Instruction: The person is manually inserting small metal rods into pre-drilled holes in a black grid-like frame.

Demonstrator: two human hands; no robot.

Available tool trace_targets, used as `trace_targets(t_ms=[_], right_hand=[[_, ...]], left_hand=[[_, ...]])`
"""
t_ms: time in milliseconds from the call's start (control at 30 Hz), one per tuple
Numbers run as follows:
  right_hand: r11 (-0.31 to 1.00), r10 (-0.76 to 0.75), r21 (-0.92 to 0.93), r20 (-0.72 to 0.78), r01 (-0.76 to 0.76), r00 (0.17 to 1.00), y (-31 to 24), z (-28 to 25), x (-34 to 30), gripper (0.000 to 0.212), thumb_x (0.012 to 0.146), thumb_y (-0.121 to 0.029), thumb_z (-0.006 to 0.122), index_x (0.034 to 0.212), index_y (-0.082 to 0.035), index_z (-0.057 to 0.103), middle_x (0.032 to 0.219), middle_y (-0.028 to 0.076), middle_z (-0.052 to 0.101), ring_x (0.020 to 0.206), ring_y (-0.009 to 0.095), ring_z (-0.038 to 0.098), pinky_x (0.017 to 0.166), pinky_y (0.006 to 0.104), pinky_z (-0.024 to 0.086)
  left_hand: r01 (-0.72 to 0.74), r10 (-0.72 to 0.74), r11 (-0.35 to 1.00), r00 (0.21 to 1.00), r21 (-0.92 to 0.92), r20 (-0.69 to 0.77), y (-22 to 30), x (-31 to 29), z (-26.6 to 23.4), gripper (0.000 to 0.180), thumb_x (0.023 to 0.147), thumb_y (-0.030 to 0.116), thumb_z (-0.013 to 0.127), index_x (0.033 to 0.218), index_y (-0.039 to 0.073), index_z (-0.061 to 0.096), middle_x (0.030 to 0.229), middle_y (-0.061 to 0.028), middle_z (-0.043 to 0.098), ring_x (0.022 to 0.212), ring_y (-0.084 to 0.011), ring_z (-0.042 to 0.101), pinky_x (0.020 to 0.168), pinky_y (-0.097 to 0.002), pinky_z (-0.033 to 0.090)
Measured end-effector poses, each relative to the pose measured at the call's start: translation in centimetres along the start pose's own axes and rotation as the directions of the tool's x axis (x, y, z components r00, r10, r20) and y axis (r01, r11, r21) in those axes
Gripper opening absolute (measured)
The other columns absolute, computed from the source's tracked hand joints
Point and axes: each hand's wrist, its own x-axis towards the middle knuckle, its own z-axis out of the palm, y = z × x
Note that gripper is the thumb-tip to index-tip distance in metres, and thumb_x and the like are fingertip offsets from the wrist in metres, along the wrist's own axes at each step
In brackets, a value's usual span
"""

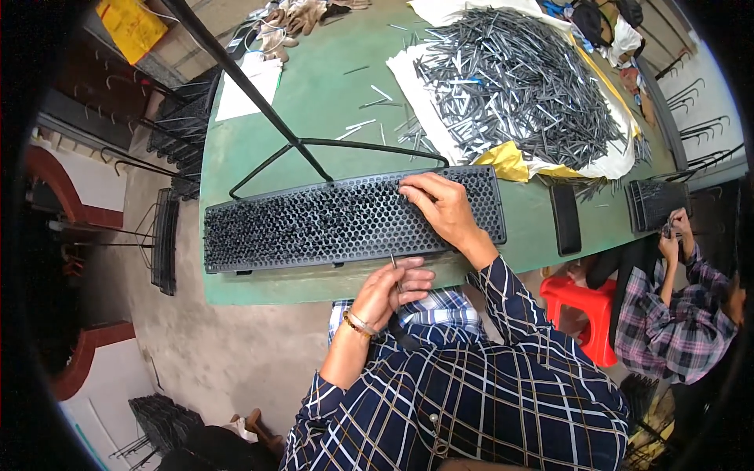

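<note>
A long black tray full of round holes (463, 212) lies along the table's near edge; small dark pieces fill many holes in its left and middle parts. My right hand (446, 208) is above the tray, fingertips pinched together at its holes; whatever is between them is too small to make out. Just below the tray's front edge, my left hand (385, 292) is turned palm up with its fingers curled around thin dark sticks. A large heap of thin grey and black sticks (518, 86) is spread on a white and yellow sack behind the tray.
A black metal frame (259, 102) slants across the green table (330, 118). Loose sticks, white paper (250, 86), gloves (302, 17) and a flat black rectangular thing (565, 220) lie on it. At right, a co-worker (675, 314) handles another tray (658, 202) beside a red stool (589, 306).
</note>
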Motion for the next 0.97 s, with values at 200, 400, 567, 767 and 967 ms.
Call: trace_targets(t_ms=[200,400,567,767,967], right_hand=[[1.000,-0.016,-0.019,-0.036,0.015,0.999,0.0,0.3,-0.2,0.013,0.083,-0.009,0.064,0.092,0.000,0.066,0.086,0.011,0.067,0.078,0.024,0.065,0.068,0.0312,0.051],[0.998,-0.022,-0.053,-0.013,0.021,1.000,0.4,0.6,-0.9,0.014,0.083,-0.009,0.065,0.094,0.000,0.066,0.089,0.012,0.067,0.080,0.025,0.066,0.070,0.0316,0.051],[0.984,-0.112,-0.145,-0.024,0.108,0.993,0.6,0.9,-0.9,0.015,0.082,-0.008,0.064,0.095,-0.001,0.066,0.090,0.013,0.064,0.081,0.027,0.063,0.071,0.0331,0.051],[0.950,-0.152,-0.274,0.024,0.152,0.988,0.3,0.9,-1.1,0.013,0.082,-0.009,0.064,0.092,-0.002,0.067,0.091,0.011,0.061,0.081,0.027,0.061,0.071,0.0352,0.049],[0.943,-0.147,-0.284,0.106,0.172,0.983,0.1,0.8,-1.1,0.013,0.083,-0.013,0.063,0.093,-0.005,0.067,0.095,0.010,0.060,0.083,0.028,0.060,0.072,0.0378,0.048]], left_hand=[[0.003,-0.003,1.000,1.000,-0.005,0.004,-0.1,0.0,-0.1,0.039,0.097,0.019,0.040,0.126,-0.007,0.044,0.112,-0.0224,0.060,0.096,-0.0241,0.063,0.085,-0.0350,0.053],[0.011,-0.011,1.000,1.000,-0.004,0.003,-0.2,-0.1,0.0,0.039,0.097,0.017,0.039,0.126,-0.007,0.044,0.112,-0.0224,0.060,0.097,-0.0243,0.063,0.085,-0.0348,0.053],[0.019,-0.019,1.000,1.000,-0.003,0.013,-0.2,-0.1,0.2,0.038,0.097,0.016,0.038,0.126,-0.007,0.045,0.112,-0.0222,0.060,0.097,-0.0245,0.063,0.085,-0.0347,0.053],[0.015,-0.015,1.000,1.000,-0.004,0.010,-0.5,-0.2,0.1,0.037,0.097,0.016,0.038,0.126,-0.007,0.045,0.113,-0.0219,0.060,0.096,-0.0244,0.063,0.085,-0.0347,0.053],[0.017,-0.017,1.000,0.999,-0.001,0.029,-0.7,-0.2,0.1,0.038,0.096,0.016,0.039,0.126,-0.007,0.045,0.113,-0.0221,0.059,0.097,-0.0247,0.062,0.085,-0.0348,0.053]])
